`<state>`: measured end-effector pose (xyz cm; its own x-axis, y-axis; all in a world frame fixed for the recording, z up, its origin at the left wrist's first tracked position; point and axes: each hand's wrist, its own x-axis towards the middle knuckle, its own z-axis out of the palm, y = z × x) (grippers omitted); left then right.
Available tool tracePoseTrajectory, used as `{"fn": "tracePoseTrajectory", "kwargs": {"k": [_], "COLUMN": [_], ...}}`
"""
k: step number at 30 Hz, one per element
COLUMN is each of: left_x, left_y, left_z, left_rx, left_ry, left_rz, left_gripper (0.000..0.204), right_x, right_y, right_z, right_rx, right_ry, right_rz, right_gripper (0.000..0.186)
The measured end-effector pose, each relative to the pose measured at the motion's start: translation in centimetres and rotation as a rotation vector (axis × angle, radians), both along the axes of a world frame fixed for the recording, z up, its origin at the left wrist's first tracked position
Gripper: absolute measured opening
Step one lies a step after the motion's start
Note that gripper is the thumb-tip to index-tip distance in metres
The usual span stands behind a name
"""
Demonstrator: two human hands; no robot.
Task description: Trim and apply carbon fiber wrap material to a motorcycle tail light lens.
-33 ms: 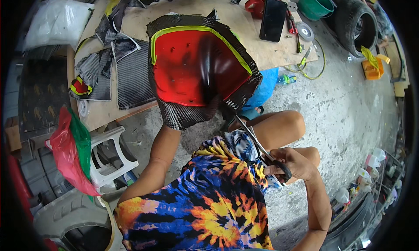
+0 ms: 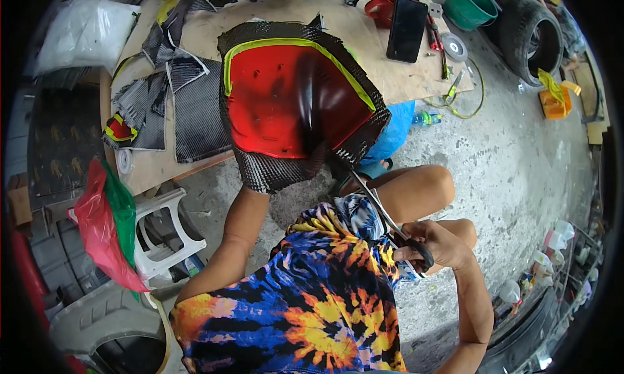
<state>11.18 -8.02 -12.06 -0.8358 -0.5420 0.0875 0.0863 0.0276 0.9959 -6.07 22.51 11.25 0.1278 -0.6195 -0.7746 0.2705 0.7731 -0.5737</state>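
Note:
A red moulded piece with a darkened ridge and yellow-green edging is wrapped round by black woven fabric, tilted above my lap. My left forearm rises beneath the piece, which hides that hand and its fingers. My right hand is closed round the black handles of long scissors, whose blades point up at the fabric's lower right edge. Whether the tips touch it I cannot tell.
A wooden table holds woven offcuts, a phone, red cups, tools and tape rolls. A white stool draped with plastic bags stands left. Tyres, a green bucket and several small containers line the floor's sides.

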Motion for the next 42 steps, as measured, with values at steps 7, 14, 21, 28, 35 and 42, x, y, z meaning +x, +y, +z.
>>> {"fn": "tracePoseTrajectory", "kwargs": {"k": [7, 14, 21, 28, 35, 42], "left_x": [-0.1, -0.2, -0.3, -0.4, -0.5, -0.4], "left_y": [-0.2, -0.4, 0.1, 0.6, 0.7, 0.9], "left_z": [-0.1, -0.3, -0.7, -1.1, -1.2, -1.3], "left_rx": [0.010, 0.020, 0.043, 0.066, 0.081, 0.097], "left_ry": [0.010, 0.023, 0.031, 0.034, 0.041, 0.043], "left_rz": [-0.006, -0.007, -0.026, -0.052, -0.069, -0.078], "left_gripper": [0.049, 0.048, 0.048, 0.048, 0.048, 0.048], "right_x": [0.1, -0.3, -0.2, -0.5, -0.5, -0.5], "right_y": [0.2, 0.9, 1.2, -0.3, -0.2, 0.1], "right_z": [0.5, 0.3, 1.1, 1.3, 0.7, -0.3], "right_rx": [0.071, 0.050, -0.045, 0.094, 0.060, 0.023], "right_ry": [-0.097, -0.011, 0.033, -0.016, -0.027, -0.054], "right_rz": [0.007, 0.157, 0.060, 0.032, 0.035, -0.020], "right_gripper": [0.044, 0.042, 0.039, 0.039, 0.039, 0.038]}}
